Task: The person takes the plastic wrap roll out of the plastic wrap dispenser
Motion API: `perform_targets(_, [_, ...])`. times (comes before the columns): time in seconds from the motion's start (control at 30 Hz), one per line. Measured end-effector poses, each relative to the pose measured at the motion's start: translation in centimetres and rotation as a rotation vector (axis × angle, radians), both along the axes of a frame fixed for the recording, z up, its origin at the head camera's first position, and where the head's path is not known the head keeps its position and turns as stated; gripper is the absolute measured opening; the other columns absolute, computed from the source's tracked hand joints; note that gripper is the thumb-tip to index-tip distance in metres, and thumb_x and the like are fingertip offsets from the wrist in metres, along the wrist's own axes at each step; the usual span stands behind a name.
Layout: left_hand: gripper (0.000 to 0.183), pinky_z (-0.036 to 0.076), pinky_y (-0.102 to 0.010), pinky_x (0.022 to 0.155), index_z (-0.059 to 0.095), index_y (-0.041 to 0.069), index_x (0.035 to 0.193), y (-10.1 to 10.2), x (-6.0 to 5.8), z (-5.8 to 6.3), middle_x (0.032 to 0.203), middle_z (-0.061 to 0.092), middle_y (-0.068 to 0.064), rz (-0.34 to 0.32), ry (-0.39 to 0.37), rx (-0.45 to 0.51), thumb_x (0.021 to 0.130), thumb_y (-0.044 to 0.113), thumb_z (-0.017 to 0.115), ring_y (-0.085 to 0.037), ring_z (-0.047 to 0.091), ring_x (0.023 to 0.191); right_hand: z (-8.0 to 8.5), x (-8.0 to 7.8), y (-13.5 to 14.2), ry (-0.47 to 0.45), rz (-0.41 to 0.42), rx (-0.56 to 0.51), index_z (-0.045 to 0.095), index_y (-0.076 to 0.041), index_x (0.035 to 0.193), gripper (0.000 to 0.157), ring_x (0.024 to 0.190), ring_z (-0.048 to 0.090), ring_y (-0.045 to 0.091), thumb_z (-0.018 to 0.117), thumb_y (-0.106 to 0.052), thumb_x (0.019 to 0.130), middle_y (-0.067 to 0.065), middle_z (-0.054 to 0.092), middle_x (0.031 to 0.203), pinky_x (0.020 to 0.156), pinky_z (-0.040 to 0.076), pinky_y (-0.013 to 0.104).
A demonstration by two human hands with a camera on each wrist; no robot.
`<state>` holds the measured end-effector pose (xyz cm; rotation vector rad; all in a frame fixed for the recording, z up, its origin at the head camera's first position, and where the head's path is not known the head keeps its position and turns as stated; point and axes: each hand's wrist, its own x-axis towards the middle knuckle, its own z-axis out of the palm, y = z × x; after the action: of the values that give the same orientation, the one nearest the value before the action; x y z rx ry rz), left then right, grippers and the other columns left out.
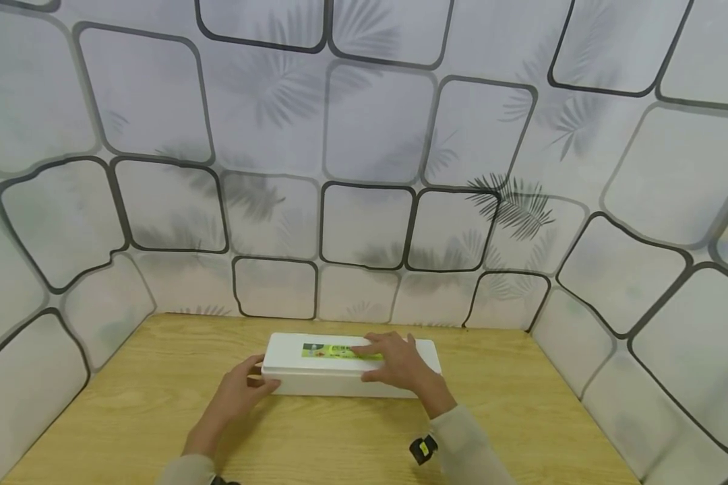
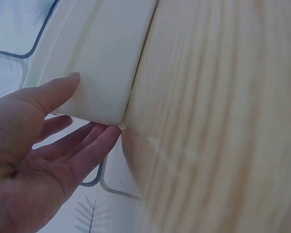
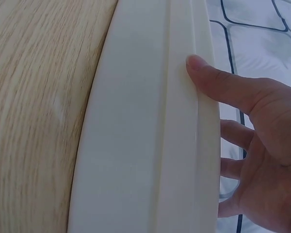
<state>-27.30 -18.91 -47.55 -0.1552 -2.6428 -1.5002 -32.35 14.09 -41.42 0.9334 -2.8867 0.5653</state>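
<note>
A long white box [image 1: 321, 385] with a flat lid [image 1: 282, 350] lies lengthwise on the wooden table. A green and yellow label sticker [image 1: 330, 351] is on the lid. My left hand [image 1: 239, 391] holds the box's left end, thumb [image 2: 63, 92] on the front face and fingers round the end near the table. Across the right half of the lid, my right hand [image 1: 397, 364] grips with its thumb [image 3: 203, 73] on the lid's front rim and its fingers spread over the top, partly covering the label. The lid sits on the box, whose inside is hidden.
The wooden table [image 1: 315, 438] ends at cloth walls [image 1: 364, 222] with a rounded-square and leaf print, behind and on both sides. A small black device with a yellow mark [image 1: 423, 449] is beside my right sleeve [image 1: 467, 441].
</note>
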Motion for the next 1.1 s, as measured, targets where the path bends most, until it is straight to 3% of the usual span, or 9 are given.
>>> perform_targets(0.47, [0.067, 0.065, -0.04, 0.083, 0.05, -0.006, 0.146, -0.2, 0.1, 0.3, 0.128, 0.066, -0.031, -0.015, -0.036, 0.013, 0.09, 0.016, 0.081, -0.035, 0.074, 0.101, -0.6, 0.4, -0.1, 0.006, -0.005, -0.068, 0.068, -0.028, 0.137, 0.052, 0.14, 0.048, 0.043, 0.083, -0.03, 0.087, 0.011, 0.054, 0.155, 0.11, 0.013, 0.089])
perform_targets(0.77, [0.07, 0.065, -0.04, 0.084, 0.048, -0.005, 0.149, -0.2, -0.2, 0.4, 0.13, 0.065, -0.03, -0.023, -0.038, 0.007, 0.091, 0.017, 0.08, -0.033, 0.073, 0.101, -0.6, 1.3, -1.0, 0.122, -0.047, 0.034, 0.062, -0.028, 0.144, 0.064, 0.139, 0.048, 0.044, 0.085, -0.035, 0.084, 0.015, 0.053, 0.154, 0.108, 0.018, 0.09])
perform_targets(1.1, [0.07, 0.065, -0.039, 0.083, 0.048, -0.006, 0.148, -0.3, -0.1, 0.1, 0.129, 0.065, -0.031, -0.036, -0.038, 0.031, 0.09, 0.014, 0.081, -0.034, 0.074, 0.101, -0.8, 1.4, -1.0, 0.142, -0.026, 0.045, 0.062, -0.029, 0.143, 0.062, 0.137, 0.05, 0.041, 0.082, -0.031, 0.085, 0.014, 0.053, 0.155, 0.106, 0.021, 0.091])
